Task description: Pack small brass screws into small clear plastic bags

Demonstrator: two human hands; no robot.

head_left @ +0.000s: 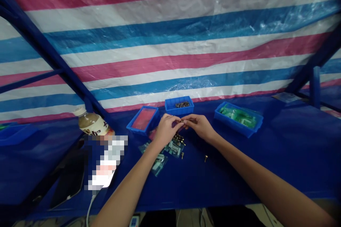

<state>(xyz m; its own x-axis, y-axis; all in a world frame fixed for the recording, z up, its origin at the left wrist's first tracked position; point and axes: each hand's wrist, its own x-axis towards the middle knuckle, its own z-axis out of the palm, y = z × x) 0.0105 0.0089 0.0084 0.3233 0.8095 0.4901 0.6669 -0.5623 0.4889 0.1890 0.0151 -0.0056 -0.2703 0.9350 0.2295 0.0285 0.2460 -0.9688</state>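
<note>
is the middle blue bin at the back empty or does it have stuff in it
Not empty: the middle blue bin holds a small pile of dark screws covering part of its floor.

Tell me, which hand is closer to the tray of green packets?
The right hand: it is just left of the tray of green packets. The left hand is farther left, fingertips meeting the right's.
</note>
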